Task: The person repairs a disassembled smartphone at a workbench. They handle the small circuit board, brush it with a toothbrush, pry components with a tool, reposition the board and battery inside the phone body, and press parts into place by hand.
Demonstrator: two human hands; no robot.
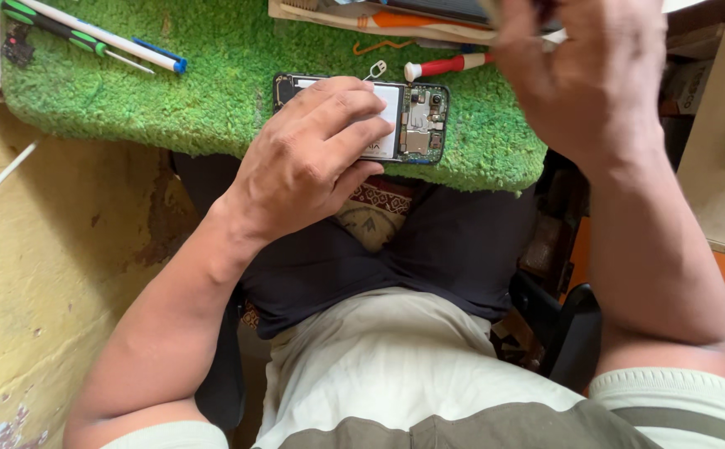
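Nearest, at about 6 o'clock, a lap in dark trousers and a pale shirt is seen, with both forearms rising from it toward the table point(130, 91), which is covered with a shaggy green mat. Just above the lap, at the mat's near edge, an opened phone point(416, 116) is laid flat with its back cover off, its white battery and the circuit board at its 3 o'clock end exposed. The left hand point(308, 158) is spread flat over the battery, fingers apart and pressing down, clamped on nothing; the phone is pinned rather than gripped. The pinning is judged best done with pressure kept even and light on the battery, fingertips held clear of the bare board, and the phone eased away from the mat's edge so that it is not tipped off. The right hand point(587, 75) is raised at 1 o'clock, its fingers bunched together near the top edge; whether anything is pinched in them cannot be told. Beyond the phone, a red-handled screwdriver point(449, 65) and a small metal pin point(376, 69) are lain at 12 o'clock. Farthest, at 10 o'clock, a white pen with a blue tip point(105, 37) and green-handled screwdrivers point(46, 22) are rested.
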